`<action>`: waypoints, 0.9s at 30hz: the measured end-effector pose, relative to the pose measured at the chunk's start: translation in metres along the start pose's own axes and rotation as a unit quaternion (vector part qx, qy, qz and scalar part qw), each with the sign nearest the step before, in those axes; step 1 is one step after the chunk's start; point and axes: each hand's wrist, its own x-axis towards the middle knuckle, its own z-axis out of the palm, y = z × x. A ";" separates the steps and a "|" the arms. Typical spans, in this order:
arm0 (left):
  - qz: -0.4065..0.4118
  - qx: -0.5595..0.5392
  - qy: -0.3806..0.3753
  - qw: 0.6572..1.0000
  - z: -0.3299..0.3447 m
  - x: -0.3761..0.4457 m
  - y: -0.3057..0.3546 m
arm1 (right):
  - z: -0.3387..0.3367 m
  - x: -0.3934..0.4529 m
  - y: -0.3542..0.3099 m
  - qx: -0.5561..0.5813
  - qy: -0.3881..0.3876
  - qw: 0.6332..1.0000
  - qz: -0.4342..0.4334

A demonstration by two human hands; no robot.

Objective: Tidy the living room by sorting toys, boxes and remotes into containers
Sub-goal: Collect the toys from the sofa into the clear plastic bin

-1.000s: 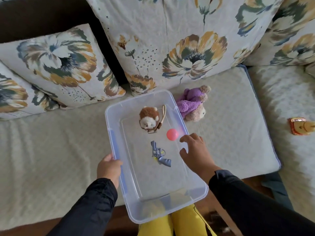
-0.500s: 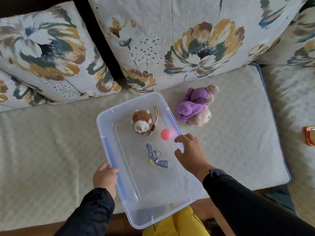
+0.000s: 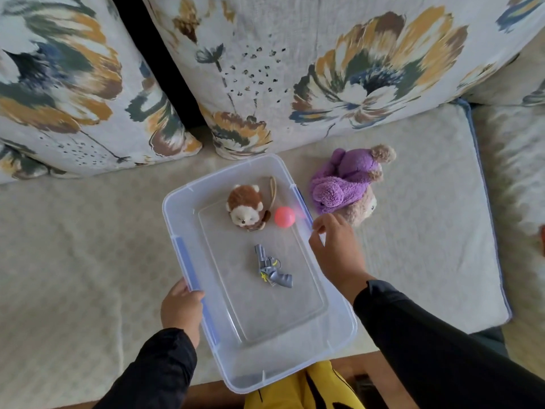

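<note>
A clear plastic bin [image 3: 339, 329] with blue side latches lies on the sofa seat. Inside it are a small brown-and-white plush [image 3: 246, 211], a pink ball [image 3: 285, 217] and a grey toy revolver [image 3: 271, 268]. My left hand [image 3: 181, 309] grips the bin's left rim. My right hand [image 3: 334, 246] hovers over the right rim, holding nothing, its fingers loosely bent toward a purple plush toy [image 3: 345, 184] that lies on the cushion just right of the bin.
Large floral pillows [image 3: 295, 69] lean along the sofa back behind the bin. The seat cushion [image 3: 427, 231] extends to the right, with an orange object at the frame's right edge [image 3: 542, 237]. The sofa's wooden front edge [image 3: 365, 364] and yellow trousers [image 3: 306, 391] lie below.
My right hand has moved from above the bin's inside, near the ball, out over the right rim toward the purple plush. The view has shifted closer. My left hand keeps its grip.
</note>
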 end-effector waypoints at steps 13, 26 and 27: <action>0.032 0.019 -0.016 0.999 0.021 0.001 0.023 | -0.021 0.065 -0.009 -0.205 -0.091 0.973 0.061; -0.006 0.014 -0.061 0.998 0.023 -0.017 0.037 | -0.047 -0.005 -0.034 -0.042 0.131 0.990 -0.032; -0.019 0.002 -0.062 0.998 0.024 -0.017 0.036 | -0.048 -0.015 -0.038 -0.029 0.135 0.990 -0.042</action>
